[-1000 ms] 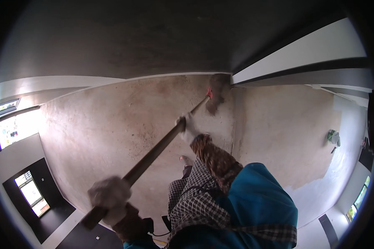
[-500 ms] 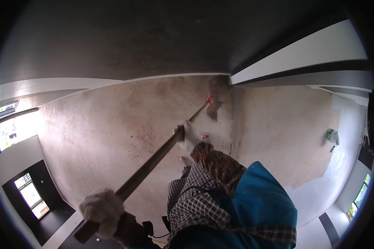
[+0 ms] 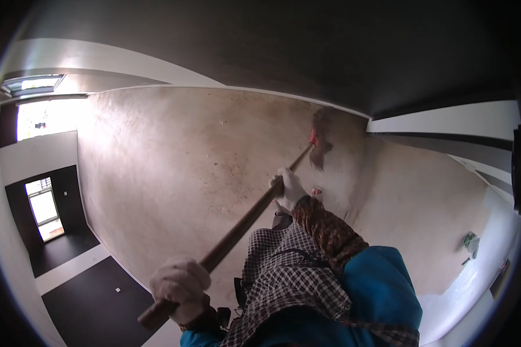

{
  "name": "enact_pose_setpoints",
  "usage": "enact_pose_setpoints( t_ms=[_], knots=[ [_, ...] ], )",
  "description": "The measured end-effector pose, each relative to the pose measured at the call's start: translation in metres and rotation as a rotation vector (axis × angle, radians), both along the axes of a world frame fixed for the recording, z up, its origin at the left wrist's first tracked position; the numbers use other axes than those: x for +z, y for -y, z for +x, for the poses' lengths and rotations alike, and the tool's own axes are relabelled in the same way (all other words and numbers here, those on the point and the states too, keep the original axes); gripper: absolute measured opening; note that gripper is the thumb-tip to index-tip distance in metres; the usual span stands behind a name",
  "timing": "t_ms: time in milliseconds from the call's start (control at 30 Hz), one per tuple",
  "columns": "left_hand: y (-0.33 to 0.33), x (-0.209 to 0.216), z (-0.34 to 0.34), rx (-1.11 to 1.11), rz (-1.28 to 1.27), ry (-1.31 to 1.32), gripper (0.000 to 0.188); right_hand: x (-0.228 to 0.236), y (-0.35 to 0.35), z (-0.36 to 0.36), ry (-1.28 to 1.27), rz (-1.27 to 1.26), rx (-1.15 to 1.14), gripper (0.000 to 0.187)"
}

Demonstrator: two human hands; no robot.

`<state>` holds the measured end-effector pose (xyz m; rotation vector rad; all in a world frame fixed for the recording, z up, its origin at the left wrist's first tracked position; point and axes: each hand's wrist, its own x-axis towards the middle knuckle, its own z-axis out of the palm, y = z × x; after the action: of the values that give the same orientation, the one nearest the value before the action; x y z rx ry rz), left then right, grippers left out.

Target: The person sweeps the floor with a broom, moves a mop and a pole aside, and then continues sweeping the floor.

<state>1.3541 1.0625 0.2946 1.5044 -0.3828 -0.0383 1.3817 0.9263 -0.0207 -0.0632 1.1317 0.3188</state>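
Note:
A long-handled broom (image 3: 240,229) slants across the floor, its brown handle running from my lower left toward the far wall. My left hand (image 3: 181,287), in a whitish glove, is wrapped round the handle near its top end. Farther down the shaft, my gloved right hand (image 3: 290,188) grips it too. The broom's red socket (image 3: 314,137) and dark, wide bristles (image 3: 320,153) rest on the floor close to the wall. One of my feet (image 3: 316,191) shows just beyond my right hand.
Bare, stained concrete floor (image 3: 168,156) spreads around me, with a white-coated strip (image 3: 466,283) along the right. A green-and-white container (image 3: 470,244) stands there. A dark wall (image 3: 272,46) bounds the far side; a white column (image 3: 446,118) juts in at right.
My view has turned, so the room sits differently in the picture. Both hands keep their hold on the broom, and its head stays by the far wall.

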Motion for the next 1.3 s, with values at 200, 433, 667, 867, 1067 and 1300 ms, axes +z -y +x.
enact_pose_setpoints(
  t_ms=[200,433,667,867,1067,1300],
  knots=[
    [-0.029,-0.034,-0.008,0.157,-0.104,-0.096,0.031,0.001,0.022,-0.013,-0.052,-0.204,0.098,0.009],
    [-0.076,-0.068,-0.007,0.257,0.07,0.016,0.034,-0.09,-0.087,0.062,0.158,-0.194,0.615,0.009],
    [-0.2,-0.001,0.007,0.117,0.044,0.101,0.03,0.015,-0.203,0.08,0.181,-0.155,0.515,0.012],
    [-0.208,-0.081,0.025,0.208,-0.134,-0.167,0.023,-0.05,-0.127,0.06,-0.01,-0.341,0.425,0.016],
    [-0.226,-0.09,0.036,0.296,-0.065,-0.11,0.029,-0.112,-0.199,0.108,0.244,-0.235,0.689,0.022],
    [-0.29,-0.026,0.018,0.472,0.072,0.084,0.028,-0.038,-0.337,0.142,0.194,-0.103,0.73,0.015]
  ],
)
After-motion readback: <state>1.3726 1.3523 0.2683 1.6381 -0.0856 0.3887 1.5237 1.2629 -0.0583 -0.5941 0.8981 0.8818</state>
